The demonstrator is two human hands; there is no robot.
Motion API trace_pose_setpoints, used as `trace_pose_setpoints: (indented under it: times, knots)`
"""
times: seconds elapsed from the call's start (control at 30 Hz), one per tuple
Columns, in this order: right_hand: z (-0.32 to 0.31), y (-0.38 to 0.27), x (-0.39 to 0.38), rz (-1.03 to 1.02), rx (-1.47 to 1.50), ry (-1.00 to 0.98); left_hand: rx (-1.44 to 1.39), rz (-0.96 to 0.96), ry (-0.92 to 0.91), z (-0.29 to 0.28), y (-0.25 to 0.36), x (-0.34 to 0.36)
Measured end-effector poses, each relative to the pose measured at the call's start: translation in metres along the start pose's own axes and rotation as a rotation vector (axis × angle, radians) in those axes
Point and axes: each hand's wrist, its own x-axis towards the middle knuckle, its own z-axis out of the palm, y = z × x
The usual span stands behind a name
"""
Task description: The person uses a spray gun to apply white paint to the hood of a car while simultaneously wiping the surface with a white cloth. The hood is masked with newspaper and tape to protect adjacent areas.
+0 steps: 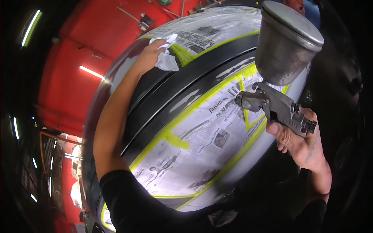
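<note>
Red backdrop (70, 70), flanking car (210, 64). Apart, your left hand (149, 56) is holding white cloth (167, 62) against the car; right hand (297, 145) is gripping spray gun (278, 108), cup (285, 50) uppermost, presumably limiting spills.

On the spray gun (278, 106), the handle is hidden inside the right hand (298, 147), itself partly covered by the gun's body. The lid (293, 20) conceals the inside of the cup (283, 54). Left of the gun and beyond it, a white cloth (167, 62) hides part of the left hand (149, 56). Beside the gun, the finest print on the newspaper (194, 151) is too small to read. Above the gun, a red object (296, 4) is cut by the top edge; right of the gun, the background (345, 101) is too dark to make out.
</note>
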Motion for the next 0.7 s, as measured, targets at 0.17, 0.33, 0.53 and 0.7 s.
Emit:
trace_pose_setpoints:
  times: [0.17, 0.33, 0.53, 0.7]
  knots:
    - [-0.005, 0.020, -0.002, -0.092, 0.049, 0.042, 0.154, 0.143, 0.001, 0.007, 0.091, -0.066]
    - [-0.020, 0.003, 0.007, -0.008, 0.056, -0.106, 0.038, 0.152, -0.042, 0.023, 0.123, -0.094]
    - [-0.017, 0.006, 0.006, 0.004, -0.008, -0.083, 0.018, 0.201, 0.089, 0.002, 0.041, -0.070]
    - [-0.018, 0.053, -0.018, -0.243, -0.179, 0.146, 0.796, 0.447, 0.195, -0.004, -0.013, -0.039]
